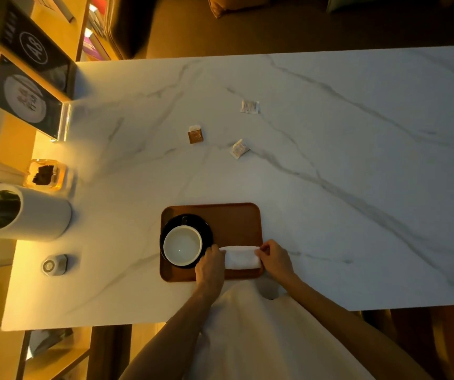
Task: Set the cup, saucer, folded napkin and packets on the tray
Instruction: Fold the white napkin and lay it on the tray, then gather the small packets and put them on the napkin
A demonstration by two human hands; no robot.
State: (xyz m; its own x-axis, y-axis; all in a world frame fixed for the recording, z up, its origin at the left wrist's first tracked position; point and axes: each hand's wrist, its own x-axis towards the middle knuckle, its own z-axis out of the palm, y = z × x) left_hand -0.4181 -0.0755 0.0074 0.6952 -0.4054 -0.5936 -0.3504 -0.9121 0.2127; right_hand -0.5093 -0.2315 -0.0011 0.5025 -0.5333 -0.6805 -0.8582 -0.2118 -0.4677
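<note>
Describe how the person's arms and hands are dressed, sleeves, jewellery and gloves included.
Both forearms are bare, with no sleeves in view. The left hand and right hand wear no gloves; no rings, watch or bracelets show in the dim light. A white garment hangs between the arms.

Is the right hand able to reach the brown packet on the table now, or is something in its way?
Probably yes, but not right away. The right hand is holding one end of the folded napkin on the tray. The brown packet lies beyond the tray on bare marble, with nothing between them; only the napkin must be let go first.

Brown tray (234, 218); black saucer (205, 229); white cup (182, 245); white napkin (241, 258); grey-veined white table (330, 160).
</note>
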